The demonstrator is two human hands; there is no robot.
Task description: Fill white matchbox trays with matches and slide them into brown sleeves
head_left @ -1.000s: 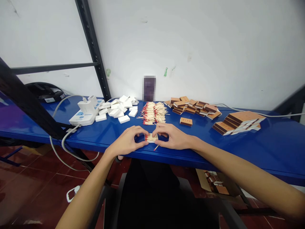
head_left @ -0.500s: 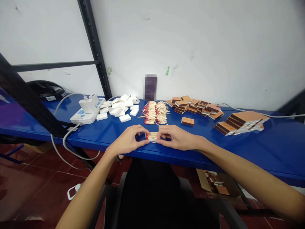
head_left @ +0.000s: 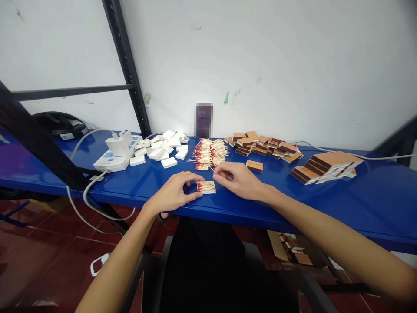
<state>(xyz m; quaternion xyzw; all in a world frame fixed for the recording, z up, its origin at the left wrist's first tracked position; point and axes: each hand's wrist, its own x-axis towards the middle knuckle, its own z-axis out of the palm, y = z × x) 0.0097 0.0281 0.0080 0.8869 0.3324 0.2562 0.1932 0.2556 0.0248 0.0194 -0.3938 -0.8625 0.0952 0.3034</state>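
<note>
A small white tray filled with red-tipped matches (head_left: 206, 187) lies on the blue table (head_left: 358, 200) near its front edge. My left hand (head_left: 174, 191) pinches the tray's left end between thumb and fingers. My right hand (head_left: 236, 178) is just right of and behind the tray, off it, with its fingers curled together; whether they hold anything is unclear. Behind the tray lies a loose pile of matches (head_left: 210, 154). A single brown matchbox sleeve (head_left: 254, 165) lies just beyond my right hand.
A heap of white empty trays (head_left: 163, 150) and a white power strip (head_left: 114, 156) with its cable sit at the left. Brown sleeves (head_left: 263, 145) lie behind, stacked matchboxes (head_left: 325, 167) at the right. A black rack post (head_left: 125, 65) rises at the back left.
My right hand has let go of the tray's right end and drawn back to the right and away. The tray now lies flat, held only by my left hand.
</note>
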